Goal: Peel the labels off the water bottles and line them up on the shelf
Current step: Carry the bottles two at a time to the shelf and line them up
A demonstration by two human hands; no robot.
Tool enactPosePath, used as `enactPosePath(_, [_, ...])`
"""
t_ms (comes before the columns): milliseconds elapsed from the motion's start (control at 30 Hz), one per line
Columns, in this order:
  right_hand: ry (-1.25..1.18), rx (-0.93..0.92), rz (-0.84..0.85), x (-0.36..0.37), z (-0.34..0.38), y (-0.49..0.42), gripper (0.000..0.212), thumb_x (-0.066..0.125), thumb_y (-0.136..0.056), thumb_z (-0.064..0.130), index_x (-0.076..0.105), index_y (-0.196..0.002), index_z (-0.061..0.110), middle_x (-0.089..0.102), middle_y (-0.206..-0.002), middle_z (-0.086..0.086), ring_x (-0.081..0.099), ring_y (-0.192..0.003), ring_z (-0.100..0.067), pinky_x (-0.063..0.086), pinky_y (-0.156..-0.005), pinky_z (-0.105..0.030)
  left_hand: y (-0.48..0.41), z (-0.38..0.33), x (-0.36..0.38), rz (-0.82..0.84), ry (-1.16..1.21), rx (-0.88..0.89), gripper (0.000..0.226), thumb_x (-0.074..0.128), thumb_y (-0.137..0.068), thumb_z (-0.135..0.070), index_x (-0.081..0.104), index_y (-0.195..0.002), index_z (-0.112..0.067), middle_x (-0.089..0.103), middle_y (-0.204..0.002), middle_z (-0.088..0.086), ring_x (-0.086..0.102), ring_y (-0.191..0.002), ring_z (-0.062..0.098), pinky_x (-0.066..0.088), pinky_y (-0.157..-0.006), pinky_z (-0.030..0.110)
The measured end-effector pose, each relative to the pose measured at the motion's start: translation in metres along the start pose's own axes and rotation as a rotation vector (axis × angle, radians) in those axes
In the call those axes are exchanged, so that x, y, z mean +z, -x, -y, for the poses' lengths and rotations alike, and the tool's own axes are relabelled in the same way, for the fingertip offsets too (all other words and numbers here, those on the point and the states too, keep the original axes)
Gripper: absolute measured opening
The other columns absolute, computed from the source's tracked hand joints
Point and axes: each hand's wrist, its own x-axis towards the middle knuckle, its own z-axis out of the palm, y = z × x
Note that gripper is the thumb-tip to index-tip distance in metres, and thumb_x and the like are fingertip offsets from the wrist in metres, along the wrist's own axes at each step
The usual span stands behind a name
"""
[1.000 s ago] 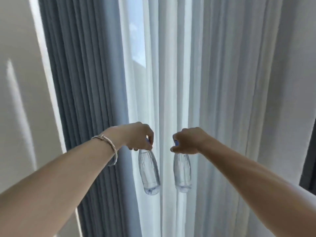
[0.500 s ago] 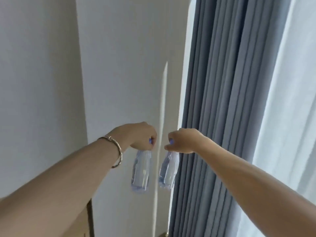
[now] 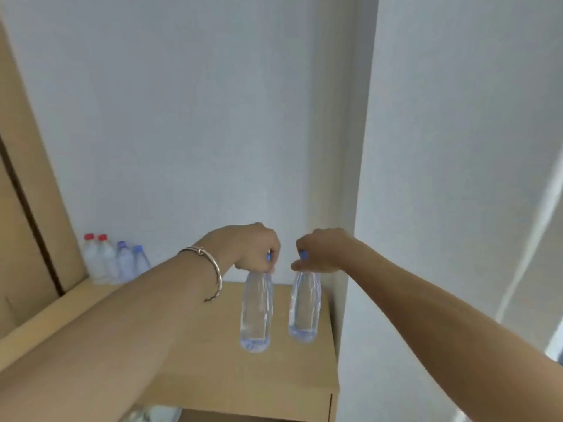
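Bottles (image 3: 255,312) now over shelf (image 3: 213,376): clear, bare, blue-capped

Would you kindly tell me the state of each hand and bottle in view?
left hand: fingers grip the left bottle by its top
right hand: fingers grip the right bottle by its top
left bottle: upright, capped, no label, over the shelf
right bottle: upright, capped, no label, over the shelf
back bottles: four, upright, capped, in a row

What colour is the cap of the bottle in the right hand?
Blue; the cap shows best in the head view.
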Motion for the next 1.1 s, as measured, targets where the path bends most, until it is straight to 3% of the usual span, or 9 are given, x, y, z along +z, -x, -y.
enactPosePath(200, [-0.047,-0.157,-0.039,-0.014,0.035,-0.112,0.039,0.046,-0.093,0.052,0.058,-0.113,0.021,0.051,-0.093,0.002,0.052,-0.084,-0.020,0.039,-0.074,-0.030,-0.022,0.092,0.004,0.041,0.035,-0.193,0.014,0.062,-0.087,-0.034,0.066,-0.098,-0.026,0.057,-0.108,-0.004,0.063,-0.101,0.024,0.053,-0.086,0.040])
enactPosePath(333, [-0.036,-0.230,-0.036,-0.012,0.061,-0.182,0.036,0.047,-0.091,0.049,0.059,-0.109,0.019,0.054,-0.094,0.001,0.055,-0.085,-0.021,0.041,-0.073,-0.030,-0.023,0.146,0.015,-0.007,0.137,-0.325,0.015,0.059,-0.089,-0.027,0.063,-0.102,-0.026,0.053,-0.097,-0.006,0.055,-0.077,0.014,0.045,-0.070,0.027])
enactPosePath(500, [-0.038,-0.308,0.074,0.010,0.107,-0.255,0.042,0.055,-0.086,0.052,0.063,-0.109,0.018,0.061,-0.107,-0.002,0.061,-0.094,-0.023,0.042,-0.071,-0.030,-0.015,0.224,0.034,0.021,0.178,-0.475,0.008,0.055,-0.067,-0.034,0.055,-0.071,-0.041,0.059,-0.096,-0.003,0.068,-0.089,0.032,0.059,-0.077,0.047])
enactPosePath(567, [-0.065,-0.328,0.110,0.011,0.128,-0.280,0.042,0.056,-0.084,0.051,0.064,-0.107,0.017,0.064,-0.104,-0.002,0.060,-0.086,-0.020,0.041,-0.066,-0.028,-0.013,0.249,0.034,0.055,0.183,-0.496,0.012,0.056,-0.069,-0.030,0.058,-0.076,-0.039,0.063,-0.094,-0.002,0.068,-0.089,0.030,0.059,-0.079,0.043])
enactPosePath(700, [-0.089,-0.369,0.141,0.010,0.176,-0.328,0.038,0.057,-0.082,0.049,0.067,-0.097,0.015,0.067,-0.079,0.002,0.058,-0.069,-0.016,0.039,-0.059,-0.025,-0.017,0.311,0.049,0.070,0.122,-0.496,0.022,0.061,-0.085,-0.023,0.065,-0.106,-0.021,0.039,-0.078,-0.017,0.052,-0.082,0.013,0.049,-0.073,0.031])
enactPosePath(800, [-0.106,-0.365,0.142,0.006,0.211,-0.369,0.039,0.057,-0.082,0.050,0.068,-0.095,0.014,0.064,-0.069,0.003,0.059,-0.066,-0.016,0.041,-0.060,-0.026,-0.028,0.370,0.066,0.068,0.084,-0.492,0.023,0.060,-0.085,-0.022,0.065,-0.108,-0.020,0.037,-0.077,-0.016,0.046,-0.076,0.010,0.040,-0.065,0.025])
enactPosePath(967, [-0.100,-0.342,0.188,0.007,0.273,-0.434,0.040,0.058,-0.082,0.050,0.067,-0.094,0.013,0.065,-0.069,0.003,0.057,-0.060,-0.015,0.041,-0.058,-0.025,-0.040,0.463,0.085,0.062,0.104,-0.457,0.017,0.061,-0.081,-0.022,0.057,-0.096,-0.030,0.040,-0.082,-0.012,0.050,-0.081,0.016,0.042,-0.069,0.030])
enactPosePath(1100, [-0.127,-0.308,0.202,0.032,0.299,-0.470,0.041,0.060,-0.083,0.052,0.062,-0.104,0.018,0.066,-0.092,-0.001,0.056,-0.075,-0.019,0.036,-0.059,-0.026,-0.068,0.515,0.096,0.075,0.122,-0.396,0.032,0.059,-0.083,-0.019,0.059,-0.113,-0.029,0.048,-0.103,-0.004,0.050,-0.090,0.018,0.041,-0.069,0.028])
